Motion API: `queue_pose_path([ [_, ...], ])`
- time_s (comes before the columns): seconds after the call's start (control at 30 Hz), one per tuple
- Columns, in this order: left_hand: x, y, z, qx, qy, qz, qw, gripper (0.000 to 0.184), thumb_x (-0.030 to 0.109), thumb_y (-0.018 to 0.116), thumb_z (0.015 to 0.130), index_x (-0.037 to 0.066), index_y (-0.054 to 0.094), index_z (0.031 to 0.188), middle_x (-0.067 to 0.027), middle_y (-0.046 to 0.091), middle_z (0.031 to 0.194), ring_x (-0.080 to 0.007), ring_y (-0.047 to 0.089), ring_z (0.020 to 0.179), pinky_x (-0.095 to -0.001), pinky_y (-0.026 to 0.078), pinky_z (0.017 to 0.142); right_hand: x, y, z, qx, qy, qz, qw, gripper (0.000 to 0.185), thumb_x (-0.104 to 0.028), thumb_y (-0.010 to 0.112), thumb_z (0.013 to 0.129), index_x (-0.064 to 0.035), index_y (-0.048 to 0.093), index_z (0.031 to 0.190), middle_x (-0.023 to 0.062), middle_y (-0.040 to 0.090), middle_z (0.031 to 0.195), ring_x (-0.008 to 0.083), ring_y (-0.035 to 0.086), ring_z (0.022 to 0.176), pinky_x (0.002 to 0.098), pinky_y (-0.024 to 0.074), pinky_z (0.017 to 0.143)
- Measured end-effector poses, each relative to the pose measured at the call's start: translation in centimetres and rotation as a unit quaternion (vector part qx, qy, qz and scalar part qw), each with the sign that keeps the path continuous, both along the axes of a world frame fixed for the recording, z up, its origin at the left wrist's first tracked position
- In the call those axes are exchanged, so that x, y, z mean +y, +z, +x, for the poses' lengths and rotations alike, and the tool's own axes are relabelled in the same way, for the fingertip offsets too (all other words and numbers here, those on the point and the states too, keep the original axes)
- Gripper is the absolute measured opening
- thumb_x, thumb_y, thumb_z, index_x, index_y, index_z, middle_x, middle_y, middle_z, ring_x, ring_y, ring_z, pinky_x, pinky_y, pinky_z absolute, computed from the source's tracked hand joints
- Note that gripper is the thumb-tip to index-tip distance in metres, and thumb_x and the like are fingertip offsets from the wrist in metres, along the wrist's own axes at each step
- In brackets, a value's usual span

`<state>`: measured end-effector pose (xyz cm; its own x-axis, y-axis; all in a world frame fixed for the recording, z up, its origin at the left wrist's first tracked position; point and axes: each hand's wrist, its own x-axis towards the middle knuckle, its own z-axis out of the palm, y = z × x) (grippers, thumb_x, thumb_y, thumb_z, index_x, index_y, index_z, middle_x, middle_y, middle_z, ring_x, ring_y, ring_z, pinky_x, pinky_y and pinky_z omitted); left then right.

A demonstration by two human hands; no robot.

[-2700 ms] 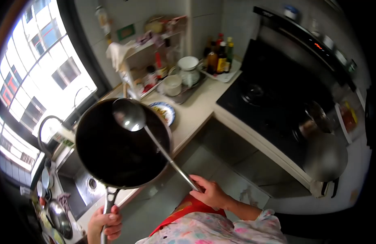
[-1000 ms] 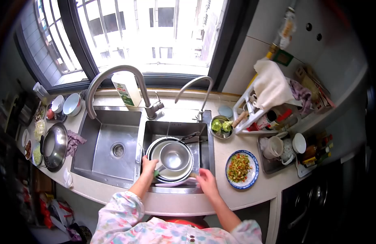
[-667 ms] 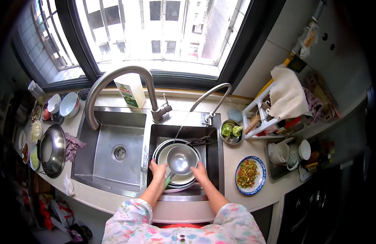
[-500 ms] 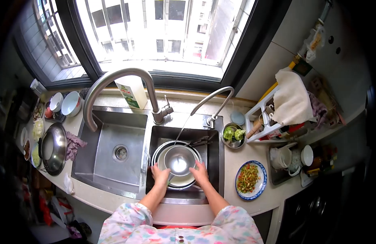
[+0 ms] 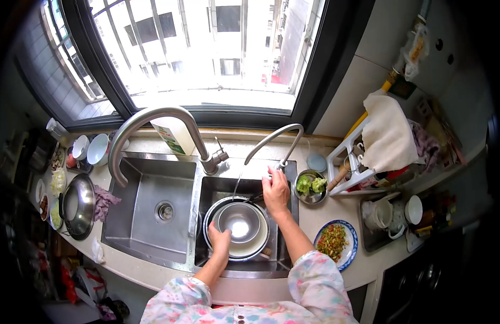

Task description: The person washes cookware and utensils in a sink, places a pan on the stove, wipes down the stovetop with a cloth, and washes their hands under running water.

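A round steel bowl [image 5: 240,222] sits tilted over a larger white basin [image 5: 254,247] in the right sink. My left hand [image 5: 220,241] is closed on the bowl's left rim, thumb toward its inside. My right hand [image 5: 276,193] is raised at the base of the slim faucet [image 5: 283,163], fingers stretched upward and partly apart. Its fingertips cover the faucet's handle area, so I cannot see how firmly they touch it. A thin stream of water [image 5: 238,185] falls from the spout behind the bowl. Dark utensil handles [image 5: 254,198] lie partly hidden behind my right hand.
The left sink [image 5: 147,216] lies beside, under a thick curved faucet [image 5: 123,132]. To the right stand a bowl of green vegetables [image 5: 310,187] and a blue-rimmed plate [image 5: 348,254] of chopped food. A wok [image 5: 78,208] and a purple cloth [image 5: 104,202] rest at left.
My right hand has left the bowl's right side and moved up to the slim faucet's base. My left hand stays at the bowl. The view has shifted slightly.
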<state>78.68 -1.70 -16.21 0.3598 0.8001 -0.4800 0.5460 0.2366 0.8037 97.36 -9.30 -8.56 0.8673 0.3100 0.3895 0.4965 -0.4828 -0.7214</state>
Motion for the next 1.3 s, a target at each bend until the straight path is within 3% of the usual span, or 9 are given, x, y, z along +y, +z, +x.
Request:
queue_pose_path([
  [0.1, 1.1, -0.6, -0.2, -0.021, -0.023, 0.02, 0.999, 0.061, 0.007, 0.057, 0.066, -0.003, 0.036, 0.122, -0.0217, 0.041, 0.122, -0.0308, 0.038, 0.116, -0.033, 0.028, 0.098, 1.1, 3.8, 0.4, 0.242, 0.145, 0.315, 0.906, 0.048, -0.009, 0.047, 0.081, -0.0021, 0.036, 0.127, 0.0127, 0.058, 0.105, 0.0181, 0.053, 0.096, 0.0291, 0.0376, 0.085],
  [0.17, 1.7, -1.2, -0.6, -0.047, -0.019, -0.009, 0.999, 0.059, 0.007, 0.056, 0.066, -0.003, 0.038, 0.122, -0.0217, 0.043, 0.121, -0.0303, 0.041, 0.114, -0.0326, 0.03, 0.097, 1.9, 8.9, -0.6, 0.287, 0.234, 0.428, 0.824, 0.053, -0.012, 0.042, 0.082, 0.0009, 0.025, 0.131, 0.0154, 0.058, 0.106, 0.021, 0.052, 0.102, 0.0328, 0.0333, 0.091],
  [0.23, 1.8, -0.3, -1.0, -0.021, -0.028, -0.006, 0.999, 0.058, 0.008, 0.055, 0.066, -0.003, 0.039, 0.12, -0.0211, 0.046, 0.12, -0.0297, 0.044, 0.112, -0.0327, 0.032, 0.095, 2.3, 11.0, -0.9, 0.248, 0.34, 0.397, 0.816, 0.055, -0.017, 0.042, 0.084, 0.0025, 0.022, 0.131, 0.0154, 0.06, 0.098, 0.0236, 0.052, 0.103, 0.0363, 0.0316, 0.093],
  [0.47, 1.1, -1.4, -2.4, 0.089, -0.097, 0.066, 0.989, 0.053, 0.01, 0.055, 0.066, 0.0, 0.045, 0.117, -0.02, 0.05, 0.116, -0.0316, 0.043, 0.111, -0.0363, 0.034, 0.094, -0.6, 11.3, -1.6, 0.262, 0.319, 0.393, 0.822, 0.044, -0.01, 0.047, 0.081, 0.0057, 0.039, 0.121, 0.0038, 0.055, 0.072, 0.0099, 0.052, 0.072, 0.0259, 0.0406, 0.075],
  [0.73, -0.9, -8.0, -2.6, 0.002, -0.059, -0.095, 0.994, 0.053, 0.01, 0.06, 0.067, 0.002, 0.047, 0.118, -0.0152, 0.055, 0.112, -0.0273, 0.049, 0.107, -0.0327, 0.037, 0.092, -2.0, 12.1, -2.5, 0.298, 0.322, 0.347, 0.829, 0.047, -0.01, 0.053, 0.078, 0.0034, 0.039, 0.121, 0.0055, 0.057, 0.083, 0.0104, 0.053, 0.081, 0.0246, 0.0397, 0.078],
  [0.97, -0.2, -3.2, -2.5, 0.006, -0.064, -0.094, 0.993, 0.053, -0.003, 0.058, 0.068, -0.003, 0.042, 0.118, -0.0151, 0.05, 0.113, -0.0221, 0.05, 0.104, -0.0285, 0.041, 0.086, -1.7, 12.5, -2.6, 0.306, 0.315, 0.331, 0.835, 0.048, -0.01, 0.053, 0.077, 0.001, 0.039, 0.122, 0.006, 0.059, 0.085, 0.011, 0.053, 0.084, 0.0243, 0.0389, 0.078],
  [1.17, 0.3, 0.6, -4.1, -0.017, -0.093, -0.078, 0.993, 0.05, 0.005, 0.061, 0.07, -0.003, 0.045, 0.117, -0.0138, 0.054, 0.109, -0.0202, 0.052, 0.1, -0.0279, 0.041, 0.086, -1.2, 11.8, -2.9, 0.31, 0.276, 0.351, 0.839, 0.052, -0.008, 0.052, 0.074, -0.0028, 0.039, 0.124, 0.0064, 0.059, 0.092, 0.0111, 0.052, 0.086, 0.023, 0.0376, 0.077],
  [1.23, 0.0, 1.5, -5.3, -0.026, -0.093, -0.01, 0.995, 0.053, 0.023, 0.064, 0.068, -0.001, 0.049, 0.114, -0.0176, 0.055, 0.111, -0.0258, 0.052, 0.105, -0.0325, 0.04, 0.088, -1.2, 10.6, -3.2, 0.323, 0.264, 0.425, 0.803, 0.051, -0.007, 0.048, 0.076, -0.0031, 0.037, 0.125, 0.0096, 0.055, 0.104, 0.0164, 0.051, 0.097, 0.0284, 0.0411, 0.082],
  [1.3, 0.3, 1.4, -6.5, -0.078, -0.087, 0.001, 0.993, 0.051, 0.021, 0.062, 0.07, -0.001, 0.049, 0.114, -0.0171, 0.055, 0.11, -0.0257, 0.053, 0.104, -0.033, 0.04, 0.089, -2.3, 8.2, -3.6, 0.334, 0.174, 0.501, 0.779, 0.045, -0.012, 0.047, 0.082, -0.0032, 0.036, 0.125, 0.0091, 0.056, 0.102, 0.0185, 0.053, 0.097, 0.0309, 0.0434, 0.08],
])
